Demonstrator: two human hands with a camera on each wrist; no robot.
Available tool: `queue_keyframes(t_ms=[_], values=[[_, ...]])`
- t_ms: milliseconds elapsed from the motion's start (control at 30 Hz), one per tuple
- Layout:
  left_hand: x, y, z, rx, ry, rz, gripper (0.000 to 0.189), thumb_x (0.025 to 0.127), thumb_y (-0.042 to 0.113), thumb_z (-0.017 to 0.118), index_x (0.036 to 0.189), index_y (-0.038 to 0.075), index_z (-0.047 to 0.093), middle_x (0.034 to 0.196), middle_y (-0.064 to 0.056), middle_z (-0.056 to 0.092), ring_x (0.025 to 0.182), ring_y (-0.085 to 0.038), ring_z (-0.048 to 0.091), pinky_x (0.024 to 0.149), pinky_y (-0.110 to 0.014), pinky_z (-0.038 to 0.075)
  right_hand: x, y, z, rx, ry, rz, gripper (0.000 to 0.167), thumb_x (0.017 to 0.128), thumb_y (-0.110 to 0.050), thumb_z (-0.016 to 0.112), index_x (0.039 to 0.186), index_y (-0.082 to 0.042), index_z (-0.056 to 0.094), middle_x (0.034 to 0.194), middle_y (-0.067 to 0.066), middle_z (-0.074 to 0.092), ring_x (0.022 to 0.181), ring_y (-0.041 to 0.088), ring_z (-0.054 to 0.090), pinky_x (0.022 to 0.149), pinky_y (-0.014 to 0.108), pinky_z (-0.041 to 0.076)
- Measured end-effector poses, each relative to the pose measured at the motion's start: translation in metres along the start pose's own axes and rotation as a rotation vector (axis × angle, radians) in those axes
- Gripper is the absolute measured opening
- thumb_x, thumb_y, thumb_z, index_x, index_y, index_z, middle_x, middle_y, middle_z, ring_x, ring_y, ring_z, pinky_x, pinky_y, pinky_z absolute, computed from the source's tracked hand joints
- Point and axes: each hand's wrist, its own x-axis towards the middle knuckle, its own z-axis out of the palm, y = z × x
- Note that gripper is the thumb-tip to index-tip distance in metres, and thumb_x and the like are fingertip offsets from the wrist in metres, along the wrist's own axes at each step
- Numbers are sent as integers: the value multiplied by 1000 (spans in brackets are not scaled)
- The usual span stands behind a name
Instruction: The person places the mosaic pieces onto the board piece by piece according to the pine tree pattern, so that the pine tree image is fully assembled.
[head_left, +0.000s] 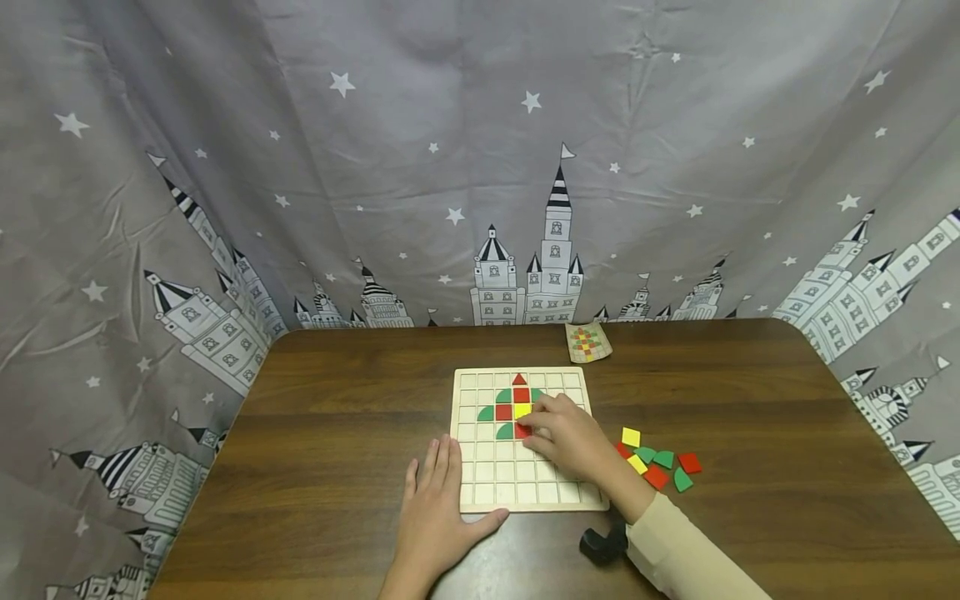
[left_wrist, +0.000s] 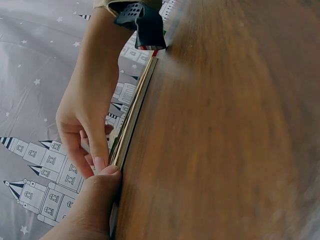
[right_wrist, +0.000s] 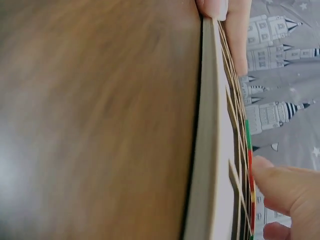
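Note:
A pale wooden grid board (head_left: 495,493) lies on the table, with red, green and yellow pieces set in its upper cells. My right hand (head_left: 573,437) is over the middle of the board. Its index finger and thumb are at the top and bottom of a red square tile (head_left: 521,431), just below a yellow square (head_left: 522,410); the hand covers the pieces to the right. My left hand (head_left: 435,517) rests along the board's left side with fingers straight. Its thumb (left_wrist: 95,200) lies at the near edge of the board in the left wrist view.
Loose red, green and yellow pieces (head_left: 656,477) lie right of the board. A small pattern card (head_left: 588,342) showing a similar colored figure is at the table's back edge. A black wrist device (head_left: 603,544) is at my right wrist. A grey castle-print curtain (head_left: 420,167) hangs behind the table.

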Motion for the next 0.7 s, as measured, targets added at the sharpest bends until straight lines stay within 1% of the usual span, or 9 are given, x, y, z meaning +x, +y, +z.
queue_keyframes(t_ms=[100, 233, 367, 467, 700], values=[[0, 0, 0, -1, -2, 0, 121, 72, 87, 55, 155, 3, 31, 162, -14, 30, 153, -31, 24, 122, -56, 18, -6, 4, -8, -5, -12, 45, 33, 88, -32, 75, 118, -21, 73, 105, -7, 67, 91, 11, 53, 76, 28, 50], [0, 0, 0, -10, -4, -2, 121, 71, 87, 55, 155, 4, 30, 163, -14, 28, 153, -31, 22, 122, -56, 17, -17, 15, -22, 6, -13, 91, 38, 87, -30, 76, 123, -19, 71, 106, -4, 67, 93, 13, 53, 76, 32, 50], [0, 1, 1, -15, -6, -3, 121, 72, 87, 55, 155, 4, 30, 163, -14, 28, 153, -31, 22, 122, -56, 16, -33, 32, -36, 9, -1, 137, 40, 87, -28, 76, 125, -16, 70, 107, -3, 66, 95, 13, 53, 77, 33, 50], [0, 0, 1, -12, 1, 0, 121, 72, 88, 54, 155, 3, 31, 163, -14, 29, 153, -31, 23, 122, -56, 17, -46, 47, -45, 7, 13, 179, 40, 87, -27, 76, 125, -15, 70, 107, -2, 66, 97, 14, 54, 81, 36, 51], [0, 0, 2, -10, 6, 5, 121, 72, 88, 53, 155, 3, 31, 163, -14, 29, 153, -31, 23, 122, -55, 17, -77, 82, -63, 30, 23, 261, 39, 90, -24, 73, 126, -10, 68, 109, 2, 67, 106, 26, 57, 91, 49, 51]])
